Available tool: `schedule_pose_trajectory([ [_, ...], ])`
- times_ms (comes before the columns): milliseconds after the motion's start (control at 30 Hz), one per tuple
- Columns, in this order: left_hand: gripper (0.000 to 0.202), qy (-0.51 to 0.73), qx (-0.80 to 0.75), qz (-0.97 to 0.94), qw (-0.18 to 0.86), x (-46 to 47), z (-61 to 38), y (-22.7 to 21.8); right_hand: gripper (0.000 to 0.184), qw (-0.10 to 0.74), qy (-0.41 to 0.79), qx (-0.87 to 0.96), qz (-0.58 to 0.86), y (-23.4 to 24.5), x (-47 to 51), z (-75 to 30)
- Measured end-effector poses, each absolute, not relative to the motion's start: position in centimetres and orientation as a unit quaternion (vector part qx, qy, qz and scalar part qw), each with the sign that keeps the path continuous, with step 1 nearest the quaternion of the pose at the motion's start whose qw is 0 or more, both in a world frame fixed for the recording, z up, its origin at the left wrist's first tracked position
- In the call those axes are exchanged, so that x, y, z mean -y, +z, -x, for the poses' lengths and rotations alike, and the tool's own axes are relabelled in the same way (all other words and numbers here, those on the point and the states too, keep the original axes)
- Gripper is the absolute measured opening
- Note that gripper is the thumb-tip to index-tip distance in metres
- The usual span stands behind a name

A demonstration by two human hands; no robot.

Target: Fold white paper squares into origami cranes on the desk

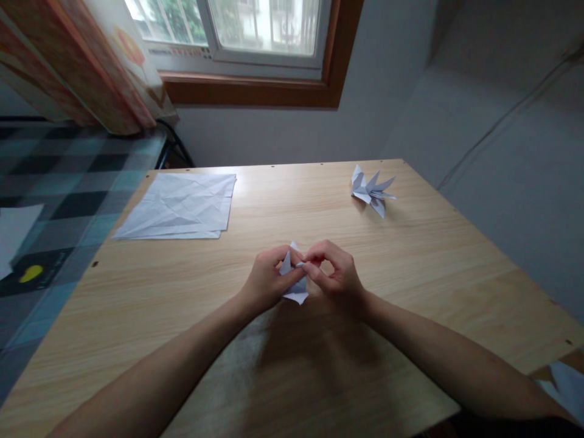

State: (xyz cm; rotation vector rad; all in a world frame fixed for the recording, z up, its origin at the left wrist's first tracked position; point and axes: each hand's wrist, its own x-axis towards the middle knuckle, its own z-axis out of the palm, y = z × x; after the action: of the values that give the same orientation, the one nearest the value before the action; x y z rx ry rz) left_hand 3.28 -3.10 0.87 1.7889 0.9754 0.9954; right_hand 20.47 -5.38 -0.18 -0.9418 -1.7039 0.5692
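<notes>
A small folded piece of white paper (pixel 297 292) is held between my two hands over the middle of the table. My left hand (pixel 272 271) grips it from the left, thumb across its front, with pointed flaps sticking up past the fingers. My right hand (pixel 335 272) pinches its right side with thumb and forefinger, close to the left fingertips. The fingers cover part of the paper, so its full shape is hidden. Farther back on the right stands a folded white paper figure (pixel 371 191) with several pointed flaps.
Creased white paper sheets (pixel 182 207) lie at the back left of the wooden table (pixel 433 274). A bed with a checked cover (pixel 86 176) adjoins on the left, under a curtain (pixel 91 67). A wall and window (pixel 264 30) stand behind the table.
</notes>
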Motion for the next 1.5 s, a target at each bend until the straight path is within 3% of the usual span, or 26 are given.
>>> schedule_pose_trajectory([
  [300, 0.016, 0.442, -0.334, -0.779, 0.294, 3.0, -3.0, 0.3, 0.011, 0.533, 0.144, 0.750, 0.365, 0.5, 5.6, -20.7],
  [500, 0.055, 0.354, -0.381, -0.810, 0.269, 2.8, -2.9, 0.0, 0.012, 0.560, 0.131, 0.704, 0.418, 0.4, 4.8, -21.6],
  [700, 0.070, 0.320, -0.399, -0.825, 0.241, 2.6, -2.9, -0.7, 0.012, 0.560, 0.136, 0.701, 0.420, 0.2, 4.5, -22.0],
  [900, 0.090, 0.373, -0.380, -0.815, 0.230, 2.5, -2.6, -0.8, 0.013, 0.565, 0.115, 0.686, 0.443, 0.1, 3.8, -22.5],
  [1267, 0.063, 0.409, -0.414, -0.774, 0.251, 2.5, -2.5, -1.0, 0.014, 0.677, 0.040, 0.489, 0.549, 1.2, -6.3, -29.5],
  [1500, 0.051, 0.407, -0.414, -0.773, 0.255, 2.6, -2.5, -0.7, 0.005, 0.569, 0.041, 0.482, 0.665, 0.1, -10.7, -31.7],
])
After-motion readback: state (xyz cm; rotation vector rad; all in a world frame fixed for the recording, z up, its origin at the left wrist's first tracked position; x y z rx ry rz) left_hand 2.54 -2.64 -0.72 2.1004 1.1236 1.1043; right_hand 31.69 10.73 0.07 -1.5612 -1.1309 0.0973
